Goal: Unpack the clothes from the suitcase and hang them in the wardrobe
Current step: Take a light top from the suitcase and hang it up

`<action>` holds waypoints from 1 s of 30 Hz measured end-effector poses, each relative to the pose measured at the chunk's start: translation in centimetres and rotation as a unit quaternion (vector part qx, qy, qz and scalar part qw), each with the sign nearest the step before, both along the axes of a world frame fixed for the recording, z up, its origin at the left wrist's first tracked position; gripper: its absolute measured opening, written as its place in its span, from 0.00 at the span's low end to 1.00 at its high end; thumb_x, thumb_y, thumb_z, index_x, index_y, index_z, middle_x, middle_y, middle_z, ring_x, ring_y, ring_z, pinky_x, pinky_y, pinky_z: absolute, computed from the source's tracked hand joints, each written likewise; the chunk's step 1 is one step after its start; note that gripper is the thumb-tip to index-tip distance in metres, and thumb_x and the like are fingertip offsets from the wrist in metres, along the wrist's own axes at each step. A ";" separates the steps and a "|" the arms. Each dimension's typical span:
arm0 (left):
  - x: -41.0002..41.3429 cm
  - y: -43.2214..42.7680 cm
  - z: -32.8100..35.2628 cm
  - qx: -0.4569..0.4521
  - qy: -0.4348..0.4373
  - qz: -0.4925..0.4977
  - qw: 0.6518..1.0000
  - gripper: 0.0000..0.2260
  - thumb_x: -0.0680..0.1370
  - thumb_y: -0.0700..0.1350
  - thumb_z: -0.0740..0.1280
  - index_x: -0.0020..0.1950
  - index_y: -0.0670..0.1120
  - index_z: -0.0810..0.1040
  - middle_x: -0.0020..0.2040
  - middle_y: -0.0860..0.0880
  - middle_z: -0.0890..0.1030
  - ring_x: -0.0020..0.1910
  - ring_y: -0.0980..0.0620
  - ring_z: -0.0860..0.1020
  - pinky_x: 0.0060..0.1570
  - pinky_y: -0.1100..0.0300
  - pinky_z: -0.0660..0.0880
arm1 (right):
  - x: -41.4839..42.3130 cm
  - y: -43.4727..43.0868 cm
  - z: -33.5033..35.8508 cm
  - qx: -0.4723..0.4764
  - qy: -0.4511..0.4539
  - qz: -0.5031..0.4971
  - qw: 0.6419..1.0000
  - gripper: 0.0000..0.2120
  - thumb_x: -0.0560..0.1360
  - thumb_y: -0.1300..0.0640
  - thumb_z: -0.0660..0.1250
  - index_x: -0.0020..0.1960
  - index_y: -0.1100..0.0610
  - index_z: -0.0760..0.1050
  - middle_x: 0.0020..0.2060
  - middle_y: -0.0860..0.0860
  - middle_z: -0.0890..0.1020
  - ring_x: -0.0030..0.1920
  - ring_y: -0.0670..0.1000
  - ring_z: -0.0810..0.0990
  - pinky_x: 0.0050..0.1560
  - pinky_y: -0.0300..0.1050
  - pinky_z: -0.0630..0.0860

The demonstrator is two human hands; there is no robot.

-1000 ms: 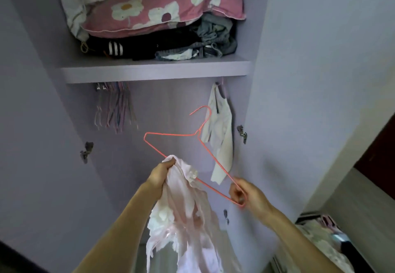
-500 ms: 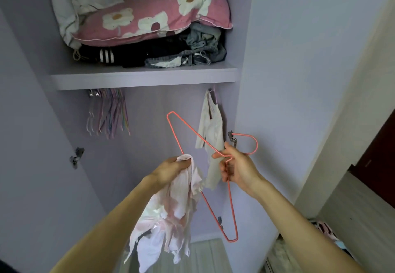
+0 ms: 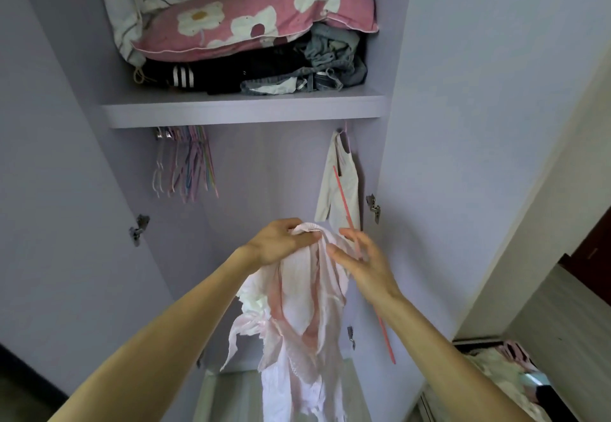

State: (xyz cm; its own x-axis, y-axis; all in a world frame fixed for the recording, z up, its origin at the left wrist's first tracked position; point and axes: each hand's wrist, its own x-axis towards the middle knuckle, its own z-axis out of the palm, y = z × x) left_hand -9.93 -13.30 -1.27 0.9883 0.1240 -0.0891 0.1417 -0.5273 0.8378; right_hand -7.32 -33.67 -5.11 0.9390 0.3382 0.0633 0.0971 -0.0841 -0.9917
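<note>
My left hand [image 3: 281,239] grips the bunched top of a pale pink and white garment [image 3: 297,309], which hangs down in front of the open lilac wardrobe [image 3: 244,111]. My right hand [image 3: 363,263] is just right of that bunch, with fingers spread against the cloth. A pink wire hanger [image 3: 344,200] is pinched among those fingers. It stands nearly on end, and only one long wire shows clearly. A white garment [image 3: 337,210] hangs at the right end under the shelf. The open suitcase [image 3: 496,365] with clothes in it lies at the bottom right.
A bunch of spare coloured hangers [image 3: 185,163] hangs under the shelf at the left. On the shelf lie a pink flowered pillow [image 3: 258,15] and folded dark clothes [image 3: 231,74]. The open wardrobe door [image 3: 496,124] stands at my right, with metal hinges on both side walls.
My right hand has brought the hanger in against the top of the garment and turned it almost upright. The left hand has lifted the bunched cloth slightly. The camera has tilted down.
</note>
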 end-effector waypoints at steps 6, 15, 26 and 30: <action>-1.0 -0.1 1.7 0.050 -0.002 -0.021 0.999 0.28 0.63 0.66 0.78 0.56 0.53 0.75 0.48 0.52 0.79 0.46 0.53 0.79 0.49 0.59 0.76 | 1.5 1.3 0.5 -0.057 -0.075 -0.055 0.994 0.04 0.76 0.55 0.71 0.51 0.51 0.82 0.41 0.47 0.84 0.44 0.49 0.82 0.45 0.37 0.75; -3.7 7.8 1.1 0.359 -0.085 0.038 0.929 0.19 0.74 0.59 0.72 0.58 0.49 0.74 0.47 0.49 0.81 0.45 0.45 0.79 0.43 0.54 0.75 | 5.5 -2.6 1.5 -0.155 -0.108 -0.216 0.958 0.06 0.76 0.56 0.66 0.52 0.53 0.80 0.46 0.52 0.84 0.50 0.56 0.81 0.50 0.47 0.74; -4.3 11.4 2.4 0.606 -0.253 0.026 0.753 0.34 0.78 0.70 0.41 0.51 0.54 0.83 0.35 0.51 0.81 0.31 0.44 0.80 0.25 0.59 0.70 | 6.2 -1.9 2.8 -0.230 -0.147 -0.250 0.929 0.11 0.78 0.53 0.63 0.57 0.53 0.80 0.52 0.55 0.84 0.56 0.61 0.79 0.49 0.48 0.72; -3.9 10.7 4.0 0.447 -0.075 0.056 0.890 0.25 0.75 0.70 0.57 0.43 0.49 0.79 0.34 0.52 0.77 0.33 0.48 0.75 0.33 0.57 0.68 | 6.4 -2.1 2.6 -0.279 -0.144 -0.232 0.921 0.09 0.78 0.53 0.63 0.53 0.54 0.80 0.50 0.56 0.83 0.53 0.61 0.79 0.44 0.47 0.71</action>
State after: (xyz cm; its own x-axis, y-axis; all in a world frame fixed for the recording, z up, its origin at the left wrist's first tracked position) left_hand -13.88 -2.61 2.73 0.9577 0.1778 0.2264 0.1577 -0.9820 0.1043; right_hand -0.96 -35.78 -2.55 0.9619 -0.0396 0.2705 0.1749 -0.6714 -0.7201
